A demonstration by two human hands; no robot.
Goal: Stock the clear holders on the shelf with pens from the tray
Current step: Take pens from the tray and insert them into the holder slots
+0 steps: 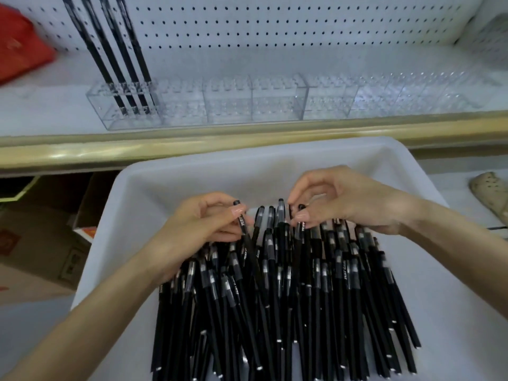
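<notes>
- L hand (203, 226): thumb + fingers pinch one black pen (243, 221) just below its cap. Cap end points far; the barrel runs down into the heap.
- R hand (346, 202): fingers curled, thumb + forefinger pinch a second pen (300, 219) near its cap, at the far edge of the heap.
- Pen heap (275, 303): many black pens w/ silver bands, lying mostly near-to-far, filling the near part of the white tray (170, 177).
- Tray sits on the near side of the shelf (49, 105), just below its gold edge strip (192, 145).
- Clear holders (275, 100): one row along the shelf front, side by side, from left of centre out to the right.
- Leftmost holder (96, 105): four black pens (110, 45) stand in it, tops leaning left.
- White pegboard (275, 23) backs the shelf; red bag (19, 42) at far left.
- Cardboard boxes (41, 243) low on the left, under the shelf.
- Beige perforated item (489, 191) at the right edge; can't tell what it is.
</notes>
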